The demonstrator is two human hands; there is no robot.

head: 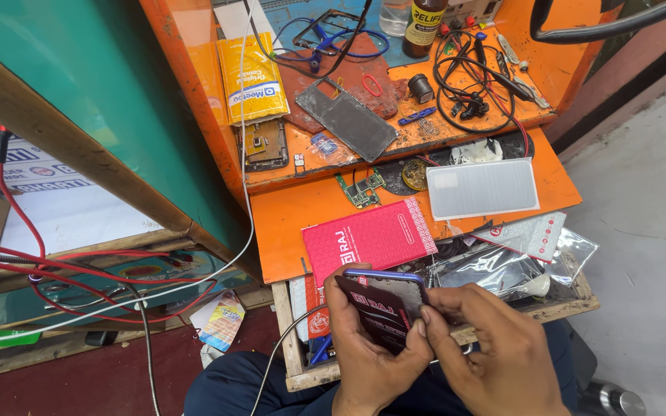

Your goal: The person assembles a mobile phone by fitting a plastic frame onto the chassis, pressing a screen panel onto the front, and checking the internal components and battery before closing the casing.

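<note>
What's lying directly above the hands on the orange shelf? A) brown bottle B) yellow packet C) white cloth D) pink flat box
D: the pink flat box lies on the orange shelf just above the left hand and right hand, which hold a phone.

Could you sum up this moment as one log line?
left hand: holds phone | right hand: fingers on dark card | behind: pink box, orange bench
</note>
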